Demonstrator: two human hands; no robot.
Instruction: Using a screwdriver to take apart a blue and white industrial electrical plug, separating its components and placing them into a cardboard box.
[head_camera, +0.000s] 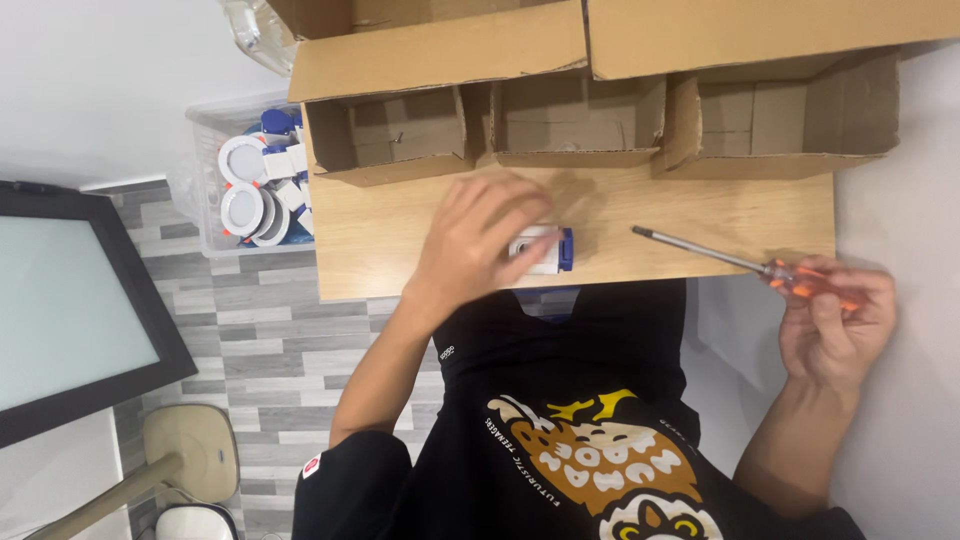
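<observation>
Left grip (480, 240) on white part (540, 250), right grip (835, 315) holding screwdriver (740, 262)

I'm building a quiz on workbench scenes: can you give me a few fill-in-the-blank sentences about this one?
1. The right hand holds a screwdriver with an ____ handle.
2. The left hand rests on a small white part with a ____ end.
3. Behind the wooden table stand ____ open cardboard boxes in a row.
4. The clear bin of round white pieces stands on the ____.

Missing words: orange; blue; three; floor
</observation>
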